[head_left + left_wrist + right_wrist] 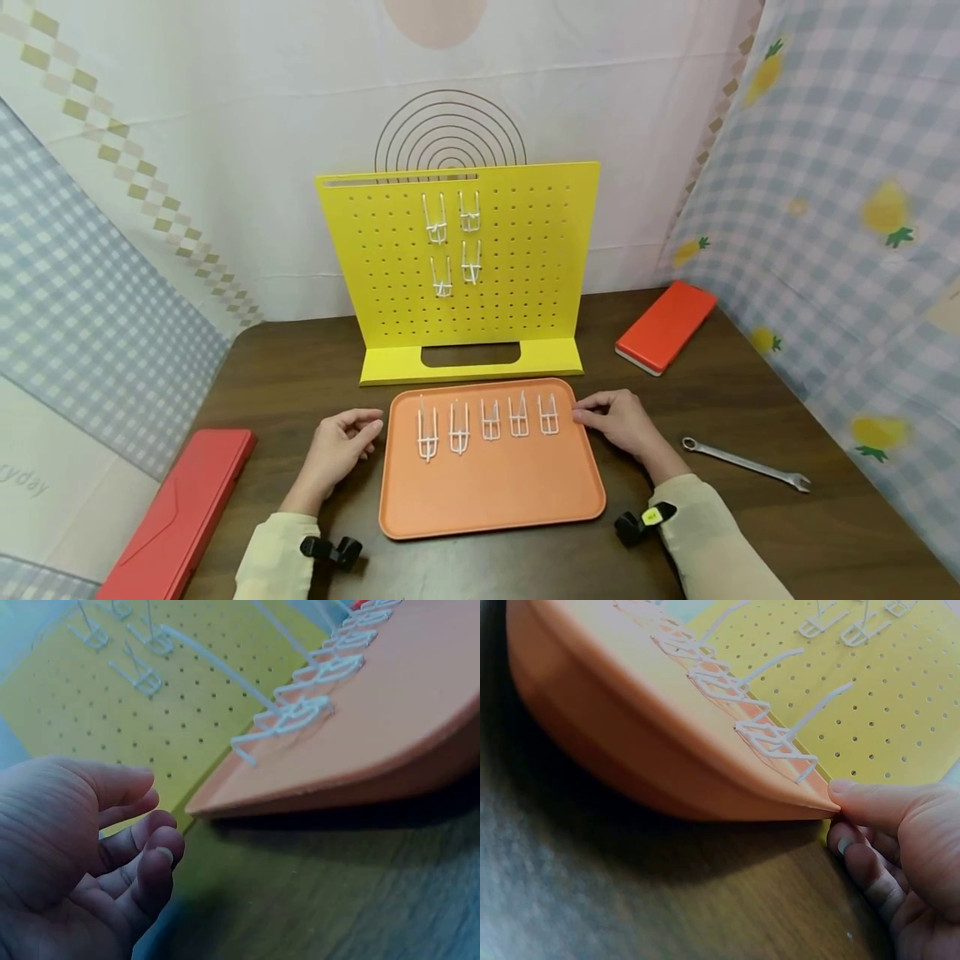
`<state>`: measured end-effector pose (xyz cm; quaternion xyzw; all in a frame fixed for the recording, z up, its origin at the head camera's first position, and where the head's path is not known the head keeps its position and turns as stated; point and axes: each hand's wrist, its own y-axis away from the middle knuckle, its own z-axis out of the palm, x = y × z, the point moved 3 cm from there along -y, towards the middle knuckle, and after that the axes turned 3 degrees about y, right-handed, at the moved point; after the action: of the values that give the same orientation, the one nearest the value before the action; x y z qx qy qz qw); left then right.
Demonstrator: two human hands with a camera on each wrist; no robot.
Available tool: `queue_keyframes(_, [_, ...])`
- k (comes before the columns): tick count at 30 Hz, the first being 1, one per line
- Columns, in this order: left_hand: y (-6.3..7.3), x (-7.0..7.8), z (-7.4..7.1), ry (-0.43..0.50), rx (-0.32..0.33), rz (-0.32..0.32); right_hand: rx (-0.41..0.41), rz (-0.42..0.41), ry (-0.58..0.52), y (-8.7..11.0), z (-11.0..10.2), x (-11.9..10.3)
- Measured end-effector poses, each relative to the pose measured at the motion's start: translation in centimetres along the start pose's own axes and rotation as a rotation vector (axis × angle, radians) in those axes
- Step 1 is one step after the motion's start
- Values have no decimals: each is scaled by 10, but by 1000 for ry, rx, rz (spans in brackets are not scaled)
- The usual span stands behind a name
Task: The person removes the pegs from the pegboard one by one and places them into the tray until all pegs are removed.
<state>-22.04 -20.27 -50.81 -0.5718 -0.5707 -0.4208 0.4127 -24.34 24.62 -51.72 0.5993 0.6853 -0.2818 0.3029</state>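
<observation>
An orange tray lies in front of a yellow pegboard. Along its far side, several white wire hooks form a row. More white hooks hang from the upper middle of the board. At the tray's right edge my right hand pinches the rim; the right wrist view shows the thumb on top of the corner and fingers beneath. Beside the left edge, my left hand is loosely curled around nothing, with a small gap between its fingertips and the rim in the left wrist view.
On the brown table, a long red case lies at the left. A smaller red box is at the back right. Nearer on the right lies a combination wrench. Patterned cloth encloses the back and sides.
</observation>
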Motion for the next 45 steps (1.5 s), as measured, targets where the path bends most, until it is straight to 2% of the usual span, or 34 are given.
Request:
queue_keyframes(4, [-3,-6,7,-6,-27,5,8,2,1,0,-1,1])
queue_keyframes(9, [-4,-9,12,-83,-18,40,18,-5,14,0,-2,1])
queue_keyframes(15, [-2,-8,13,-168,0,104,19,-9,20,1,-1,-1])
queue_keyframes(21, [-1,-5,12,-186,4,152,24,-4,28,3,-1,0])
queue_keyframes(35, [-2,-1,8,-214,22,175,37,-22,23,0,-1,-2])
queue_keyframes(42, [1,-5,10,-218,31,138,18,-14,-6,-1,0,1])
queue_keyframes(45, [3,-7,12,-214,34,129,6,17,-66,0,-1,3])
